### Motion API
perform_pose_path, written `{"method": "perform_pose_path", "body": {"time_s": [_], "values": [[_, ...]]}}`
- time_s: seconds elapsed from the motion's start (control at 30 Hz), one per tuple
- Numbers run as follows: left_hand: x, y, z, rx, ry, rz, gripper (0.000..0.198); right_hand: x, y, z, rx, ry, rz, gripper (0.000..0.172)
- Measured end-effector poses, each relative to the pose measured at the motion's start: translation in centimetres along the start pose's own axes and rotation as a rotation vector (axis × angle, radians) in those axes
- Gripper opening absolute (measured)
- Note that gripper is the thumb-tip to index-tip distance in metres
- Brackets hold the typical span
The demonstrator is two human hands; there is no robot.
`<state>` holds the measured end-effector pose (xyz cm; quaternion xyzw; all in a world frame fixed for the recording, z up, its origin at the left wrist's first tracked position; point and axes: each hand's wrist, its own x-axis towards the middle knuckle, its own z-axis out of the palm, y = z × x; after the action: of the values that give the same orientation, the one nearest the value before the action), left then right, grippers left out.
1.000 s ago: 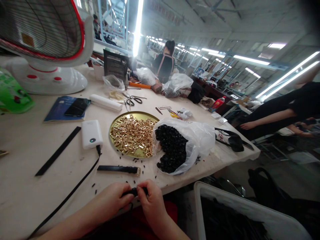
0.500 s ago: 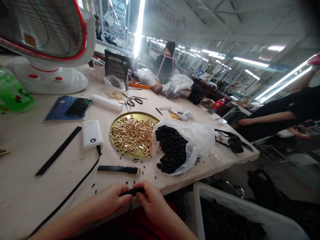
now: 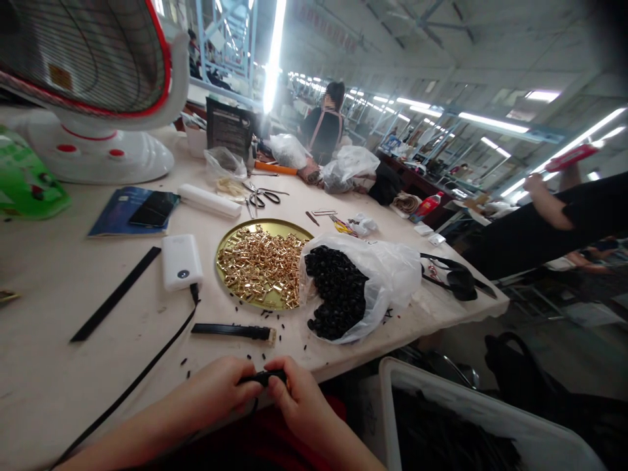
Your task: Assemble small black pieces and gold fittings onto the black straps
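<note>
Low in the head view, at the table's front edge, my left hand (image 3: 226, 384) pinches one end of a short black strap (image 3: 261, 377). My right hand (image 3: 294, 391) grips the strap's other end, thumb and fingers closed round it. A speck of gold shows by my right fingers, too small to name. Just beyond my hands lies a black strap with a gold buckle (image 3: 233, 331). Behind it sits a round gold tray (image 3: 275, 226) heaped with small gold buckles (image 3: 262, 265). A clear plastic bag (image 3: 387, 268) spills small black loops (image 3: 336, 291) beside the tray.
A power bank (image 3: 181, 265) with a cable, a long black strip (image 3: 118, 293), a phone (image 3: 154, 209) and scissors (image 3: 262, 196) lie about. A fan (image 3: 93, 154) stands back left. A white bin (image 3: 387, 399) of dark pieces is below right. A person (image 3: 540, 222) stands at right.
My hands stay almost in place, shifting slightly on the strap. The person at right has raised a forearm, and a red object is now held up there.
</note>
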<state>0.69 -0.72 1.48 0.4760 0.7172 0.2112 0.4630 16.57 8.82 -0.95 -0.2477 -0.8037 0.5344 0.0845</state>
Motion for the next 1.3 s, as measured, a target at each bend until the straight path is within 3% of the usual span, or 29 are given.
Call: {"method": "perform_pose_path", "body": {"time_s": [0.1, 0.3, 0.4, 0.57, 0.77, 0.9, 1.1, 1.3], "values": [[-0.1, 0.2, 0.0, -0.053, -0.014, -0.011, 0.026, -0.2, -0.4, -0.3, -0.119, 0.017, -0.084, 0.027], [0.2, 0.3, 0.7, -0.117, -0.003, 0.096, 0.021, 0.0, -0.7, -0.2, -0.113, 0.026, -0.191, 0.028], [0.2, 0.2, 0.2, -0.087, 0.0, 0.062, 0.019, 0.2, -0.6, -0.1, -0.098, 0.041, -0.173, 0.028], [-0.3, 0.4, -1.1, -0.09, -0.07, 0.11, 0.022, 0.2, -0.8, -0.5, 0.153, -0.002, -0.083, 0.03], [-0.4, 0.7, -0.1, -0.1, -0.043, 0.087, 0.024, -0.1, -1.0, -0.9, 0.022, -0.023, -0.134, 0.032], [-0.6, 1.2, -0.4, -0.048, -0.023, 0.087, 0.023, 0.2, -0.7, -0.9, 0.204, -0.059, -0.081, 0.034], [-1.5, 1.6, -2.4, 0.16, 0.062, 0.065, 0.026, 0.7, -0.5, -1.2, 0.082, 0.006, -0.027, 0.016], [-0.8, 1.2, -0.8, 0.231, 0.076, 0.075, 0.022, 0.4, 0.1, 0.1, 0.176, -0.018, -0.04, 0.017]]}}
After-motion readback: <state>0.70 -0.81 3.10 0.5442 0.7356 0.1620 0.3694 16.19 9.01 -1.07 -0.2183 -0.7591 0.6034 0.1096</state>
